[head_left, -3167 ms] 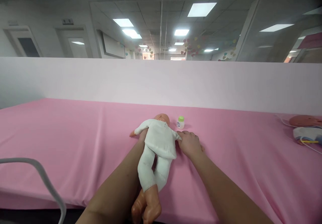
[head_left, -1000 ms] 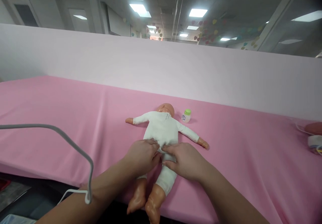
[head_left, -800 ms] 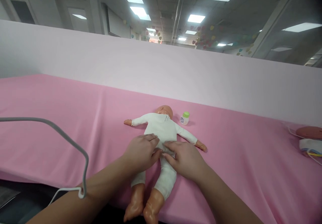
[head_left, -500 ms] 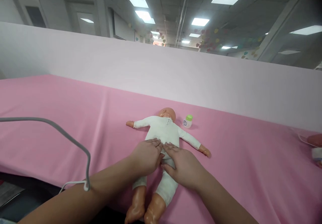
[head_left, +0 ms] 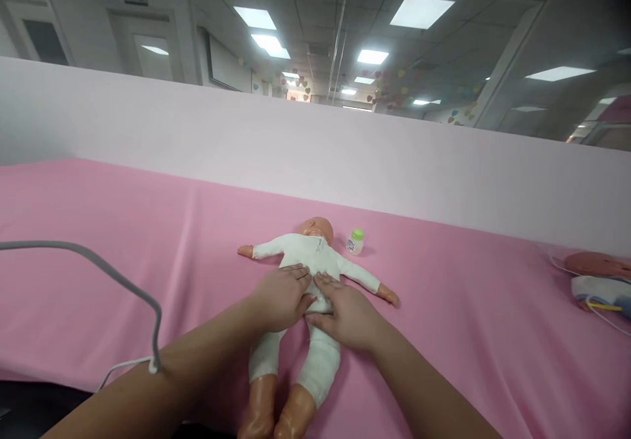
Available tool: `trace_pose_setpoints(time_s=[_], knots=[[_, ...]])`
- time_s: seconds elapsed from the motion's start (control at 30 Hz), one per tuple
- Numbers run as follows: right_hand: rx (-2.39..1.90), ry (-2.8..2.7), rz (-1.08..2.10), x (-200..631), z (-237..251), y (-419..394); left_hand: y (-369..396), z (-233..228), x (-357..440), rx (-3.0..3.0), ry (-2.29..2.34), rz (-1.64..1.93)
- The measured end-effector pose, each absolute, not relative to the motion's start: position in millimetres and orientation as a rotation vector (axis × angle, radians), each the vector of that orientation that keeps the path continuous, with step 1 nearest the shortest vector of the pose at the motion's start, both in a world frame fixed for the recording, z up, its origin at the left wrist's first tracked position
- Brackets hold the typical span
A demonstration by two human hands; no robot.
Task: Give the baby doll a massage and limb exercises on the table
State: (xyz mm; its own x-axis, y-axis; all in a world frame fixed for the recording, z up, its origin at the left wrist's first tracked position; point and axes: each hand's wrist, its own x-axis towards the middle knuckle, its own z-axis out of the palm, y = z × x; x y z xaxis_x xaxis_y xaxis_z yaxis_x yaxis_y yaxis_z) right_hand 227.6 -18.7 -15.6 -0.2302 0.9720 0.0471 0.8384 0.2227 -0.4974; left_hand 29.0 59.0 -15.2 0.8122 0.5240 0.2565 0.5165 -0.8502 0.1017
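A baby doll in a white one-piece suit lies face down on the pink cloth-covered table, head away from me, arms spread, bare feet at the near edge. My left hand rests flat on the doll's lower back, fingers together and pointing forward. My right hand lies beside it on the doll's right hip, also flat. Both palms press on the white suit and neither hand grips anything. A small white bottle with a green cap stands just right of the doll's head.
A grey cable loops over my left forearm. A second doll with cables lies at the far right of the table. A pale pink partition wall runs along the back edge.
Earlier my left arm lay under the doll and my right hand was at its sleeve. Now the doll lies flat with spread arms and both hands have slid up its back.
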Motion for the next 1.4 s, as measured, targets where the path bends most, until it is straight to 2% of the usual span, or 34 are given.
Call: trace_pose_setpoints(time_s=[0.3,0.63,0.97,1.23,1.4], knots=[[-1.659,-2.006,0.463,230.2,-7.1,-14.7,73.9,-3.7,31.2,2.918,0.85,0.502],[-1.658,-2.001,0.532,229.5,-22.5,-3.6,76.2,-20.7,37.4,2.91,0.883,0.532],[-1.643,-1.896,0.546,232.2,-20.6,10.2,90.2,6.8,49.6,2.865,1.058,0.479],[-1.561,-1.9,0.593,227.4,-17.4,21.5,115.5,-18.0,63.5,2.922,0.946,0.398],[-1.582,-1.857,0.533,237.8,-8.1,30.3,127.3,-10.1,64.7,2.892,0.988,0.651]])
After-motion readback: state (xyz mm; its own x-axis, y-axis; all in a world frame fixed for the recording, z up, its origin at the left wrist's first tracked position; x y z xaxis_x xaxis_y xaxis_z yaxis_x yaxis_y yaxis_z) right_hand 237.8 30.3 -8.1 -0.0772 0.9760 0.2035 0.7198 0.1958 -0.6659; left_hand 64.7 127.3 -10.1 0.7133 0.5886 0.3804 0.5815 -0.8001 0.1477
